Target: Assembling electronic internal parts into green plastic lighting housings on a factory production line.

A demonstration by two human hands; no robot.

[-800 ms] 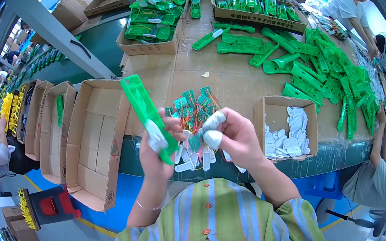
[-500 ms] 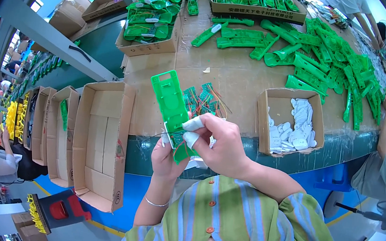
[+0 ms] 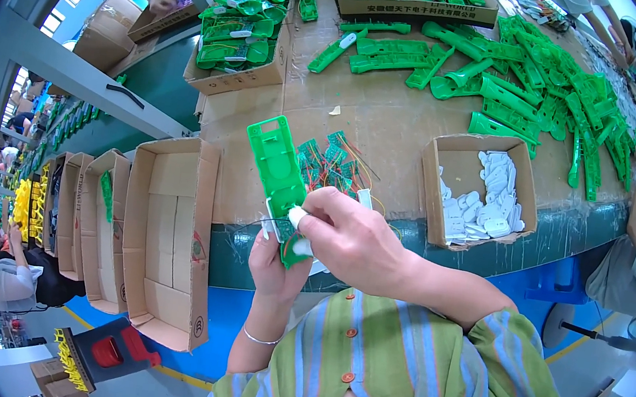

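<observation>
Left hand and right hand meet over one green plastic shell, held above the near edge of the counter. The left hand is closed round the shell's lower end from below, its hollow side up and its long end tilted away. The right hand's thumb and forefinger, in white finger covers, come down at that lower end; whether they pinch something or only press is hidden by the fingers. Thin wires show just beside them.

For seating wires and small parts in such a hollow, a firm left grip seems most useful: the shell should not rock while the right fingertips push. Pressure is best kept light and straight down, since a thin lead could be nicked or trapped against the rim. Tucking each wire inside the wall would probably guard against pinching, and a slight turn of the shell may help the worker see past the fingers.

Beyond the hands lies a cluster of wired circuit boards; to the right stands a carton of white oval pieces, with a heap of green shells farther back.
</observation>
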